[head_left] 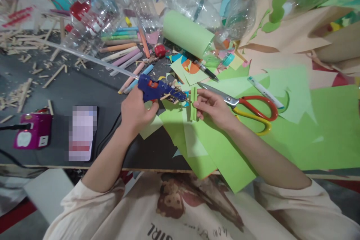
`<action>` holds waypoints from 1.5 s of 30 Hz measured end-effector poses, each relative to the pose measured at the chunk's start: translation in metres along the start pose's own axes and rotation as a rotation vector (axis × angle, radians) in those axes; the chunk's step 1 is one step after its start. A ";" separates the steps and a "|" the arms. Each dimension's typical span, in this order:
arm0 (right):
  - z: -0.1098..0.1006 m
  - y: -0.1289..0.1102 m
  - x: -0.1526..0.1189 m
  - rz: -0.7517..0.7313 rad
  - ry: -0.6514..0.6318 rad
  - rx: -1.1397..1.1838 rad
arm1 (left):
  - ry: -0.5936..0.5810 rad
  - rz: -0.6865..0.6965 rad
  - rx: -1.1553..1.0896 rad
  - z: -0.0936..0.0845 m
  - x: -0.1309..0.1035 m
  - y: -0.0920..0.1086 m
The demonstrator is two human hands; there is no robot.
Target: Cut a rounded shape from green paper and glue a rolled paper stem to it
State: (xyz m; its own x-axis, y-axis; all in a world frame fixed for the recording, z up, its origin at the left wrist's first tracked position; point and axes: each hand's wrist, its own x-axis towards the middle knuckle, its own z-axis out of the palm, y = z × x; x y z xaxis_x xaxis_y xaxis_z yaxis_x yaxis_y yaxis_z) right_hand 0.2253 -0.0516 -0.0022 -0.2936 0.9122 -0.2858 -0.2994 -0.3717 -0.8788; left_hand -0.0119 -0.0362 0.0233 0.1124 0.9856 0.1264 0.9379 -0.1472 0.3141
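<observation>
My left hand (137, 109) is wrapped round a blue glue gun (154, 88), a long clear glue stick (92, 60) trailing from its back toward the upper left. Bits of wood cling to the gun's front part, and its tip points right. My right hand (210, 107) pinches a small folded strip of green paper (194, 104) upright, close to the tip. Whether tip and strip touch is unclear. Just right of that hand lie scissors (233, 100) with one red and one yellow handle, on green paper sheets (303, 135).
Clear plastic bottles (242, 7) and a green paper-wrapped bottle (187, 33) lie at the back. Markers (123, 58) and a black pen (208, 72) are nearer. On the left are wood sticks (25, 93), a purple box (33, 131) with a cable, and a phone (83, 133).
</observation>
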 end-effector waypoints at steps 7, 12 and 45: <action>-0.003 0.001 0.001 -0.005 -0.016 0.030 | -0.039 0.008 0.011 0.002 0.000 0.000; -0.003 0.002 0.001 -0.006 -0.018 0.038 | -0.095 -0.017 0.008 0.000 0.000 0.003; -0.003 0.000 -0.004 0.044 -0.074 -0.105 | 0.068 -0.050 -0.018 0.000 0.007 -0.008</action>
State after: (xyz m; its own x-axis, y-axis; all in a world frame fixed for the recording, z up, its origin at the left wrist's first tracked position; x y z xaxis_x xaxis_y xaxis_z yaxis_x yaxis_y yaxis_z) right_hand 0.2289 -0.0543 -0.0018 -0.3720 0.8787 -0.2992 -0.1894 -0.3874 -0.9022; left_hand -0.0189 -0.0277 0.0214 0.0424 0.9839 0.1737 0.9355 -0.1001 0.3388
